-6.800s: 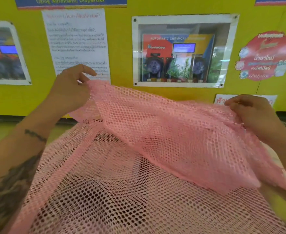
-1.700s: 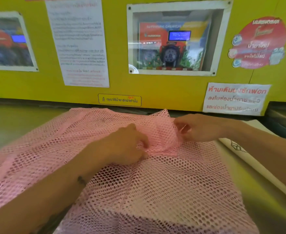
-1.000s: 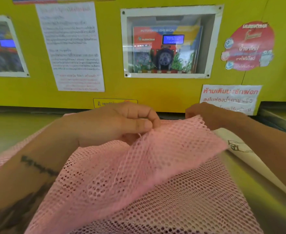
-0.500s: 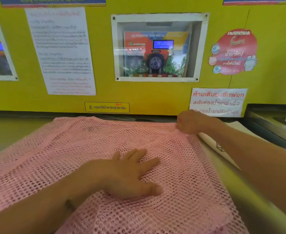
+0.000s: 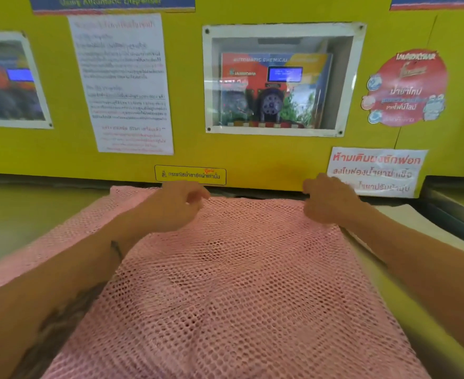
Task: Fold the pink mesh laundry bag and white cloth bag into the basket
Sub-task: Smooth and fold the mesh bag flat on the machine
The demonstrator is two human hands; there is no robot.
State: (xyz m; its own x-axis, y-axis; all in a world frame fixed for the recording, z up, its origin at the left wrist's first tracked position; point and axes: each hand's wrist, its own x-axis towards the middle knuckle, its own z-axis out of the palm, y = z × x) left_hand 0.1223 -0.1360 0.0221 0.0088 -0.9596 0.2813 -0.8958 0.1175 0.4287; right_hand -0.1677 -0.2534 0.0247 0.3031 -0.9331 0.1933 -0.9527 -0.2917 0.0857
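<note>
The pink mesh laundry bag (image 5: pixel 241 283) lies spread flat on the counter in front of me, with a folded layer reaching out to the left. My left hand (image 5: pixel 174 206) is at the bag's far edge, fingers curled and pinching the mesh. At the far right corner, my right hand (image 5: pixel 327 199) is closed on the mesh. The white cloth bag (image 5: pixel 405 221) lies flat to the right, partly under the pink bag and my right forearm. No basket is in view.
A yellow wall (image 5: pixel 266 157) with paper notices and a windowed dispenser (image 5: pixel 277 83) stands right behind the counter. A metal machine edge (image 5: pixel 455 212) sits at the far right. Bare greenish counter (image 5: pixel 34 217) shows at the left.
The bag was lifted and folded over, then laid down. Since half a second ago my left hand has left the middle of the mesh and gone to its far edge; my right hand stays at the corner.
</note>
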